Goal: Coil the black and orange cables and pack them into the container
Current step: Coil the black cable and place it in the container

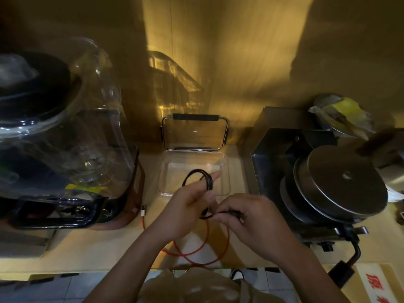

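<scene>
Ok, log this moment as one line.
left hand: holds black cable coil | right hand: winding it | orange cable: loose | container: empty

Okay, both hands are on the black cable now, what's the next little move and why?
Probably wrap the loose end around the thin black cable coil with the right hand while the left hand holds the loops, so they hold together. The clear rectangular plastic container behind looks empty; the orange cable lies uncoiled.
</scene>
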### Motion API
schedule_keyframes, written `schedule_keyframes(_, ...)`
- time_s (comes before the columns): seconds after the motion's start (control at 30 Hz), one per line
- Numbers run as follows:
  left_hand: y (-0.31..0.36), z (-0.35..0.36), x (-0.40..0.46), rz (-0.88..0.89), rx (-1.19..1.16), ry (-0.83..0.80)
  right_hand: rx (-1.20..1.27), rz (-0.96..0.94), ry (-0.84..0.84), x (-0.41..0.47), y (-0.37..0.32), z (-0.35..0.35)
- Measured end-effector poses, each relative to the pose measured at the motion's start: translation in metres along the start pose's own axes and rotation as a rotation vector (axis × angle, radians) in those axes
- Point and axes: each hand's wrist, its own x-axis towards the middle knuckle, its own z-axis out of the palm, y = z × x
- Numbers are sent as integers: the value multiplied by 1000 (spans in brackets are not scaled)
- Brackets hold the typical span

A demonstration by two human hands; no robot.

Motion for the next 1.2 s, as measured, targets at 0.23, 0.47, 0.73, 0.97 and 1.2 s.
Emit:
schedule_keyframes(0.23,2,-1,1,-137,-295,-151,-48,-31,168,14,14,-19)
schedule_keyframes(0.47,-1,-6,12,-307,-823,-287,-38,13,225,28,35,-25)
schedule_keyframes(0.73,-11,-15,28,-271,-1353,-429,394,260,212,31,43,-7)
schedule_keyframes(0.97,-17,-15,37,-231,-1429,-239,1122,638,134,37,26,22)
schedule_keyframes(1.2,-17,-5,45,-327,-1128,181,1320,789,176,49,22,41)
